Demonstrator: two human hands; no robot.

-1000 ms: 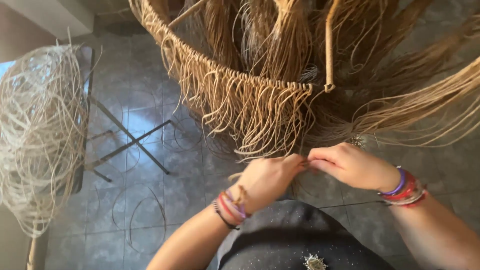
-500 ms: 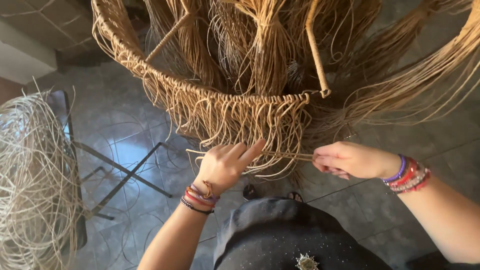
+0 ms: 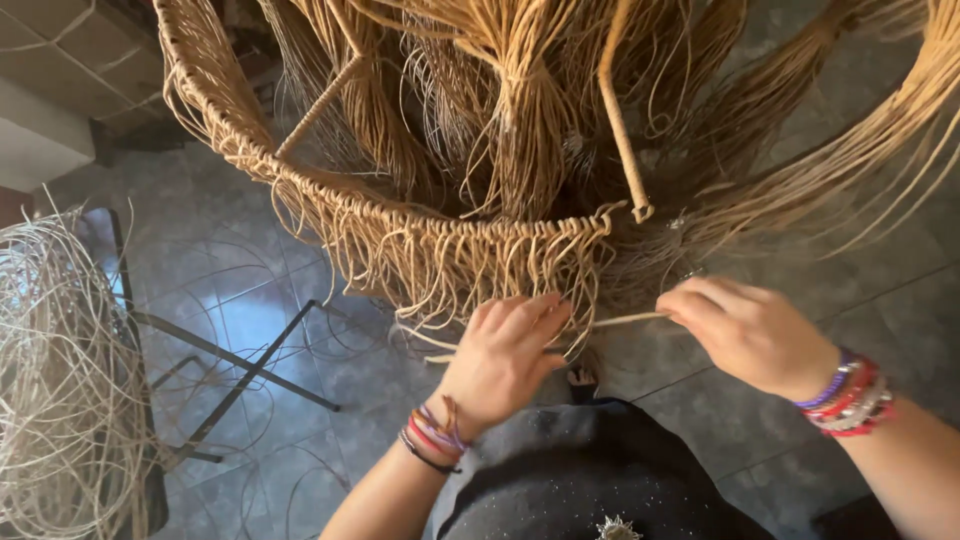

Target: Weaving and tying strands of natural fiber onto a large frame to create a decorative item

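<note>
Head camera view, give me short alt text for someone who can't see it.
Seen from above, a person's left hand presses into the loose fringe of a large round woven tan fibre basket frame while the right hand pinches a thin pale fibre strand. A bundle of pale loose strands lies at left on the grey tiled floor.

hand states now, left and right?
Left hand: open, fingers spread against the woven fringe, gripping nothing.
Right hand: closed, pinching a pale fibre strand.
</note>
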